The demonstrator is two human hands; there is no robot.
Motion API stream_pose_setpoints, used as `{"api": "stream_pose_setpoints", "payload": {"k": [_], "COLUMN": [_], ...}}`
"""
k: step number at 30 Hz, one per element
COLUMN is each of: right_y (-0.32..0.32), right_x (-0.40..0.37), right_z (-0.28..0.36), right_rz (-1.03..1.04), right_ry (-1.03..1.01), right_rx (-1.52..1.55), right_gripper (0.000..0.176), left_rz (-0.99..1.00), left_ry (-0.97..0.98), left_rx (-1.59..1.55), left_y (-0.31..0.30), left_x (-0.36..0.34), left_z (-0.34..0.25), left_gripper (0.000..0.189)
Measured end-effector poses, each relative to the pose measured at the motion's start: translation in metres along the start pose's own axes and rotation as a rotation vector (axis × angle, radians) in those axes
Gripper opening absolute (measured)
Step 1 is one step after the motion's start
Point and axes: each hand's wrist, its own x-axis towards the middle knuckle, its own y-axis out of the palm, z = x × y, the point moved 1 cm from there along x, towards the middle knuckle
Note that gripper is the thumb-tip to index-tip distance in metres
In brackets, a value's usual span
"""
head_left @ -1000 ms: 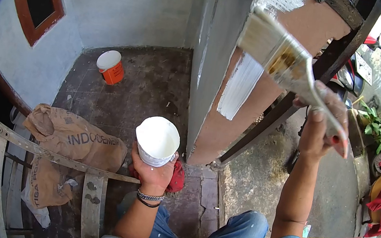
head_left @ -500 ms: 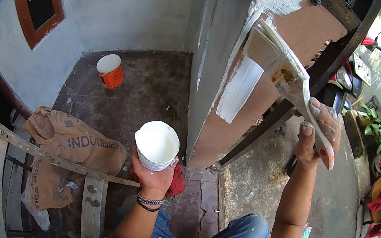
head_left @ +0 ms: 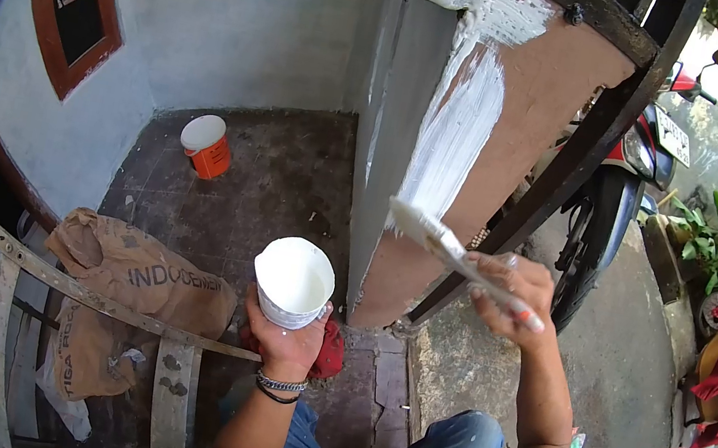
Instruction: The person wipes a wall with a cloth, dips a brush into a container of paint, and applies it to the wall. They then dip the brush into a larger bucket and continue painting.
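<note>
My left hand (head_left: 287, 342) is wrapped round the base of a white cup of paint (head_left: 294, 284), held upright with white paint inside. In my right hand (head_left: 511, 292) is a paintbrush (head_left: 454, 249), its fingers closed on the handle. The bristles touch the lower end of a fresh white stripe (head_left: 457, 136) on the brownish-pink wall end (head_left: 530, 110). Thick white paint (head_left: 486, 3) also covers the top of that face.
An orange and white bucket (head_left: 210, 157) stands on the dark floor. Left of me are a brown cement bag (head_left: 152, 270) and a metal frame (head_left: 95, 299). A dark metal post (head_left: 554, 190) borders the wall end; behind it is a motorbike (head_left: 616, 191).
My right hand has moved down and left with the paintbrush. The white stripe now reaches further down the wall end and is more continuous. My left hand has stayed almost still.
</note>
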Motion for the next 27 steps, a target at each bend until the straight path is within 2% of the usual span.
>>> {"api": "stream_pose_setpoints", "payload": {"k": [1,2,3,5,7,9,14,18,21,27], "right_y": [-0.004,-0.015,-0.023,-0.030,-0.039,-0.041,-0.025,-0.012,-0.012,-0.013], "right_x": [0.006,0.014,0.023,0.033,0.045,0.058,0.088,0.104,0.102,0.081], "right_z": [-0.010,-0.016,-0.010,-0.006,-0.003,0.005,0.011,0.012,-0.006,-0.008], "right_rz": [-0.152,-0.211,-0.340,-0.579,-0.708,-0.834,-0.825,-0.820,-0.952,-1.012], "right_ry": [-0.019,-0.035,0.095,0.163,0.096,0.132,0.193,0.255,0.285,0.244], "right_rx": [0.097,0.110,0.177,0.374,0.414,0.476,0.866,0.873,0.944,0.990], "right_gripper": [0.016,0.016,0.018,0.027,0.034,0.036,0.031,0.029,0.029,0.026], "left_rz": [0.005,0.002,-0.001,-0.005,-0.007,-0.029,0.016,0.016,0.007,0.027], "left_ry": [-0.002,-0.001,0.000,0.006,0.009,0.013,0.002,0.008,0.009,-0.004], "left_rx": [0.005,0.009,0.012,0.010,0.003,0.001,0.007,0.023,0.025,0.016], "left_y": [0.000,0.000,0.000,0.001,0.001,0.001,-0.006,-0.006,-0.007,-0.014], "left_x": [0.000,0.000,0.000,0.000,-0.001,-0.001,0.001,0.000,0.000,0.004], "left_z": [0.001,0.001,0.002,0.002,0.002,0.002,0.002,0.000,-0.001,-0.003], "left_gripper": [0.057,0.058,0.058,0.058,0.057,0.057,0.056,0.056,0.057,0.059]}}
